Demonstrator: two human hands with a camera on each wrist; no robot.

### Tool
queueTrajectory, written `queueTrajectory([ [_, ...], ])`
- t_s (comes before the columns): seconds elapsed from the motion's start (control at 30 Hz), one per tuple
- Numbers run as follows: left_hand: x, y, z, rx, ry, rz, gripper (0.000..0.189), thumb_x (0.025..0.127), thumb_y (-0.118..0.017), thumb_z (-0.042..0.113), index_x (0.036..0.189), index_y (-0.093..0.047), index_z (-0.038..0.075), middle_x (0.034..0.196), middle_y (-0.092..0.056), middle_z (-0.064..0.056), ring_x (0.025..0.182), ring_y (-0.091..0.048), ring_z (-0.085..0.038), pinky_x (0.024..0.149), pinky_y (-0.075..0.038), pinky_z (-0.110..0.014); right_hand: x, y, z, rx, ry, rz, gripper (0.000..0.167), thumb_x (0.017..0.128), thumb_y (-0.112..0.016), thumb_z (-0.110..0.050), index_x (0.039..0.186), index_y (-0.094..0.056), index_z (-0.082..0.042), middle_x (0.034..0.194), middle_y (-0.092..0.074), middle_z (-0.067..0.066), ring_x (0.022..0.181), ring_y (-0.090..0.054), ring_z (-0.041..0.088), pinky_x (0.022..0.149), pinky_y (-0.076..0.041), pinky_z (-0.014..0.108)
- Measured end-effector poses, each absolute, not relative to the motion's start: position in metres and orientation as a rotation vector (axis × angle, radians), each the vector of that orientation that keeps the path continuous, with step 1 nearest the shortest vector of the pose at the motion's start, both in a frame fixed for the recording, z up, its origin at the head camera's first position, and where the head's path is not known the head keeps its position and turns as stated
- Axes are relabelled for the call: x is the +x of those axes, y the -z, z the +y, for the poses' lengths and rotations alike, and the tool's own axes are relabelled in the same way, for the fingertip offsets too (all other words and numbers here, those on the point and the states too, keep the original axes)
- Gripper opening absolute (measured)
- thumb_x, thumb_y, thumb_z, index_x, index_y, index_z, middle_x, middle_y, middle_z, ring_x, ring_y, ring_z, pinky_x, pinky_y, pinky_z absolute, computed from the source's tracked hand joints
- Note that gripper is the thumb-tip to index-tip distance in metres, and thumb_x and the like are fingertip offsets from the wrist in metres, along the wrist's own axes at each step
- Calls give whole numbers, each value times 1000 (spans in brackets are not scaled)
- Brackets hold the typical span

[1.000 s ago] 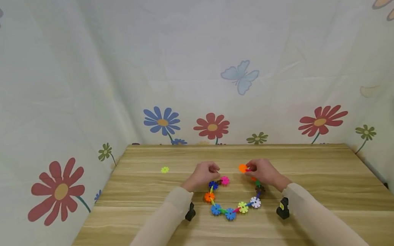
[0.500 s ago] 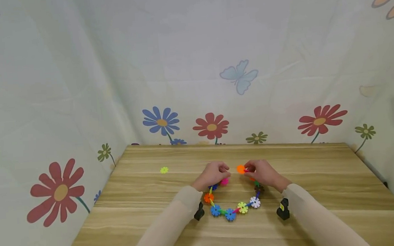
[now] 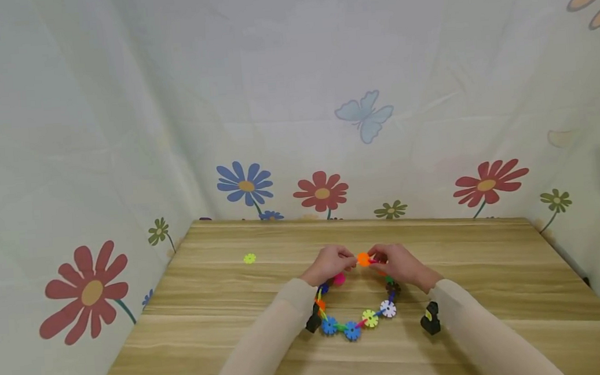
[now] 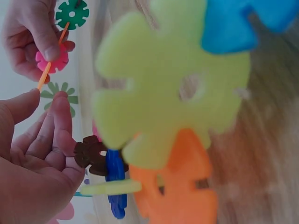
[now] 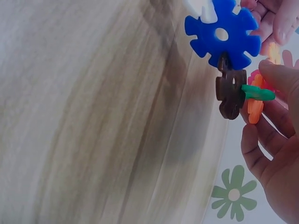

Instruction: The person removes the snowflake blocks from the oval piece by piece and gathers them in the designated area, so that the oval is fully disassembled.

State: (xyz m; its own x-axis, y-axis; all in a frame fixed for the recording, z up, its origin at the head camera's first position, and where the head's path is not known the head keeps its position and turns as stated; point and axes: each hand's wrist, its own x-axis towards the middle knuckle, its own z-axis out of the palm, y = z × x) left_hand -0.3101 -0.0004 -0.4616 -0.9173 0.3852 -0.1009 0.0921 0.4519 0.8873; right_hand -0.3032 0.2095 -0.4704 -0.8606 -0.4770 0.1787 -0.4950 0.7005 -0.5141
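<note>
A chain of slotted snowflake discs in several colours curves in a broad U on the wooden table. My right hand holds its right end raised, pinching a pink disc. An orange disc sticks out leftward from that pink one. My left hand has its thumb and fingertips right at the orange disc's edge, with a gap between thumb and forefinger. Below this hand lies the chain's other end, a pink disc. A brown disc overlaps the left fingers in the left wrist view.
One loose yellow-green disc lies to the left on the wooden table. Behind the table's back edge hangs a pale curtain printed with flowers and butterflies. The chain's blue disc is nearest the front.
My left hand has moved right to the orange disc, its wrist now covering part of the chain's left side. My right hand has brought the orange disc slightly left.
</note>
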Motion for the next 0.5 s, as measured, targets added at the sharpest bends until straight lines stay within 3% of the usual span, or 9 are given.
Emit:
queueTrajectory([
  [0.5,-311,464,6,446,-1432,2484,10,89,-64,12,90,-70,4,79,-69,-5,76,-66,-23,62,-50,-24,-308,477,208,921,-872,-2819,19,86,-70,-15,103,-65,-8,80,-62,-6,69,-56,9,61,-48,27],
])
